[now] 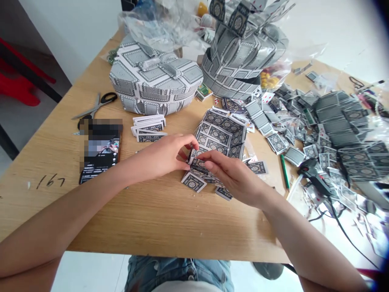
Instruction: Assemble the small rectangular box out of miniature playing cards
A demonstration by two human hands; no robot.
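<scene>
Fingers (190, 139) of the left hand (168, 156) are curling, slightly parted, at the near-left corner of an open card tray (238, 140); whether they are gripping it, one cannot tell. Right-hand thumb and forefinger are nearly meeting, the right hand (238, 174) pinching a patterned piece of its near wall. The tray is sitting mid-desk (146, 227), with a folded card (193, 182) lying just before it. Folded strips (148, 123) are resting to its left, near a phone (101, 166) and scissors (97, 106); a glue gun (316, 178) is lying well to its right.
</scene>
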